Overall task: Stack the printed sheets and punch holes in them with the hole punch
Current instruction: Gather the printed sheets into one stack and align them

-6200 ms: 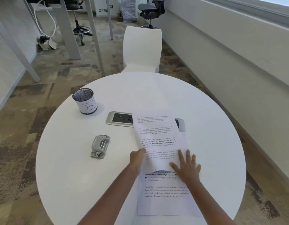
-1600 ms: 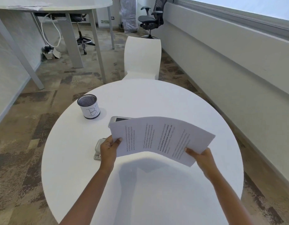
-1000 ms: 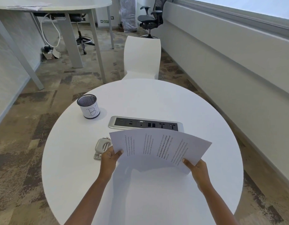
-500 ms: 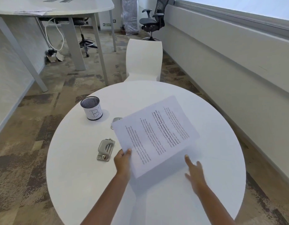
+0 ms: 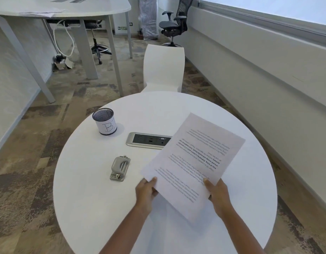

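Observation:
The printed sheets (image 5: 193, 162) are held as one stack, turned diagonally over the right half of the round white table (image 5: 96, 198), text facing up. My left hand (image 5: 146, 189) grips the stack's left edge near its nearest corner. My right hand (image 5: 217, 193) grips its right edge, thumb on top. The grey metal hole punch (image 5: 120, 168) lies on the table to the left of the sheets, a short way beyond my left hand, untouched.
A mesh pen cup (image 5: 104, 121) with a white label stands at the table's far left. A silver socket panel (image 5: 147, 143) is set in the table's middle, partly covered by the sheets. A white chair (image 5: 163, 68) stands behind the table.
The stack has swung from sideways to a diagonal, its far end now pointing away to the right. My right hand, off the paper half a second ago, has taken hold of it again.

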Motion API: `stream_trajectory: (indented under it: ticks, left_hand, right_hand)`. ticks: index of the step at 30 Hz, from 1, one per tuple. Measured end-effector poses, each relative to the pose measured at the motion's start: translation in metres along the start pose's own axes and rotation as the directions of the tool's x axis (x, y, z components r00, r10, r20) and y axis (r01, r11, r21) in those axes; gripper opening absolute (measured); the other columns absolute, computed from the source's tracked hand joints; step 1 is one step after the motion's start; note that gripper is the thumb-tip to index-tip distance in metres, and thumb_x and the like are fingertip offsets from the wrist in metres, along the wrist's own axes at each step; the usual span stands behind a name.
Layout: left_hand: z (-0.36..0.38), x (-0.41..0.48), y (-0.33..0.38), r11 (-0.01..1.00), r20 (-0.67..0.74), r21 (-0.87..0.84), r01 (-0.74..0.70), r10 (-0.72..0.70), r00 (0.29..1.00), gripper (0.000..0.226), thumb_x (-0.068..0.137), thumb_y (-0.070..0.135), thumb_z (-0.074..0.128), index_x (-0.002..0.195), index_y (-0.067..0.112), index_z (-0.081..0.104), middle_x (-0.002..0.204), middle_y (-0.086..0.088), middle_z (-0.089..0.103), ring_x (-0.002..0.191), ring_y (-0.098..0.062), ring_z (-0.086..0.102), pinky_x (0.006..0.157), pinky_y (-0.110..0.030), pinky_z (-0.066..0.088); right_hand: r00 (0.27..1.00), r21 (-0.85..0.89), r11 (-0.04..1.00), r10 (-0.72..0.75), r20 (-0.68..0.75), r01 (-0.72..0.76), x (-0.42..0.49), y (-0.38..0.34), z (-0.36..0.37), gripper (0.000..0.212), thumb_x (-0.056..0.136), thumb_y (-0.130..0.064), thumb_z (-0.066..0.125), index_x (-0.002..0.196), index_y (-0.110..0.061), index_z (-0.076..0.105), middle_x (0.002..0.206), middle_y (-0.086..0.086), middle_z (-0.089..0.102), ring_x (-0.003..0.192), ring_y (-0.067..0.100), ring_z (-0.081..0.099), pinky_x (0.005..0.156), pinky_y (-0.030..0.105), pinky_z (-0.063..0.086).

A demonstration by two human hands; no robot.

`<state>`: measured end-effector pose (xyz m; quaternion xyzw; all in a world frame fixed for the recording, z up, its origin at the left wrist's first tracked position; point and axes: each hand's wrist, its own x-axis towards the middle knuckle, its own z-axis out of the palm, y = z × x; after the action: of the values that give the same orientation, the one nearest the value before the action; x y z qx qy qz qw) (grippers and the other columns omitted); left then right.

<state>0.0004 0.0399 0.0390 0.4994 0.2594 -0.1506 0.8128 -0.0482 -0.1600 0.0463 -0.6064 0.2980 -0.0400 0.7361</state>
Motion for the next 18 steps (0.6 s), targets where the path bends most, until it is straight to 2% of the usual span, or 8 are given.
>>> stream_trajectory:
  ticks: [2,4,6,8,11,13,16,18]
  left_hand:
    - [-0.014,0.010,0.016,0.999,0.018,0.036,-0.026,0.025,1.000,0.015,0.088,-0.001,0.054,0.099,0.007,0.060,0.086,-0.009,0.064,0.071,-0.017,0.059,0.056,-0.024,0.053]
    - [-0.026,0.019,0.030,0.982,0.099,0.171,-0.080,0.063,0.993,0.023,0.088,0.003,0.057,0.109,0.011,0.058,0.083,-0.001,0.068,0.066,-0.013,0.064,0.057,-0.020,0.054]
    - [-0.028,0.025,0.039,0.929,0.206,0.342,-0.140,0.071,0.976,0.024,0.088,0.005,0.058,0.111,0.010,0.059,0.083,0.001,0.069,0.064,-0.008,0.067,0.056,-0.013,0.055]
    - [-0.022,0.029,0.043,0.852,0.286,0.471,-0.228,0.097,0.953,0.023,0.088,0.002,0.057,0.110,0.002,0.062,0.081,0.001,0.070,0.062,-0.002,0.068,0.057,-0.012,0.055]
    - [-0.006,0.033,0.052,0.752,0.354,0.504,-0.425,0.269,0.896,0.019,0.087,-0.007,0.054,0.104,-0.011,0.061,0.087,-0.005,0.070,0.060,0.005,0.066,0.066,-0.018,0.055]
    - [0.001,0.033,0.059,0.723,0.376,0.463,-0.513,0.364,0.852,0.018,0.087,-0.009,0.052,0.094,-0.001,0.066,0.080,0.003,0.074,0.063,0.008,0.065,0.073,-0.021,0.052]
    - [0.003,0.032,0.063,0.695,0.374,0.439,-0.570,0.436,0.819,0.039,0.087,-0.007,0.052,0.082,0.028,0.066,0.075,0.023,0.074,0.069,0.009,0.064,0.075,-0.016,0.051]
    - [0.003,0.032,0.059,0.677,0.377,0.461,-0.573,0.435,0.818,0.034,0.088,-0.006,0.053,0.088,0.025,0.066,0.087,0.012,0.073,0.073,0.005,0.065,0.081,-0.027,0.050]
  right_hand:
    - [0.998,-0.064,0.998,0.000,0.065,0.004,0.000,-0.005,-0.013,0.022,0.090,-0.008,0.053,0.107,-0.020,0.058,0.107,0.006,0.066,0.095,0.026,0.063,0.086,0.048,0.052]
    - [0.992,-0.130,0.991,-0.008,0.127,0.025,0.000,-0.009,-0.022,0.021,0.089,-0.008,0.055,0.104,-0.022,0.060,0.103,0.003,0.069,0.092,0.024,0.066,0.086,0.048,0.053]
    - [0.985,-0.198,0.977,-0.042,0.169,0.075,-0.001,-0.014,-0.024,0.021,0.088,-0.008,0.056,0.106,-0.019,0.062,0.099,0.002,0.071,0.088,0.020,0.068,0.080,0.043,0.056]
    - [0.978,-0.220,0.965,-0.106,0.178,0.144,-0.002,-0.019,-0.019,0.019,0.088,-0.006,0.055,0.102,-0.018,0.063,0.097,0.003,0.071,0.083,0.017,0.069,0.070,0.030,0.057]
    - [0.958,-0.264,0.923,-0.247,0.148,0.279,-0.003,-0.028,-0.006,0.018,0.090,-0.006,0.053,0.097,-0.021,0.061,0.095,0.001,0.069,0.084,0.016,0.067,0.068,0.023,0.054]
    - [0.937,-0.275,0.896,-0.329,0.113,0.348,-0.002,-0.032,0.001,0.018,0.090,-0.007,0.053,0.096,-0.023,0.060,0.094,-0.005,0.067,0.085,0.009,0.064,0.068,0.019,0.052]
    - [0.918,-0.281,0.875,-0.391,0.066,0.393,0.002,-0.033,0.007,0.016,0.090,-0.007,0.054,0.100,-0.017,0.060,0.093,-0.006,0.066,0.083,0.007,0.063,0.061,0.010,0.051]
    - [0.918,-0.336,0.857,-0.388,0.078,0.391,0.004,-0.030,0.009,0.019,0.090,-0.008,0.054,0.108,-0.012,0.060,0.098,-0.002,0.065,0.086,0.016,0.062,0.062,0.012,0.048]
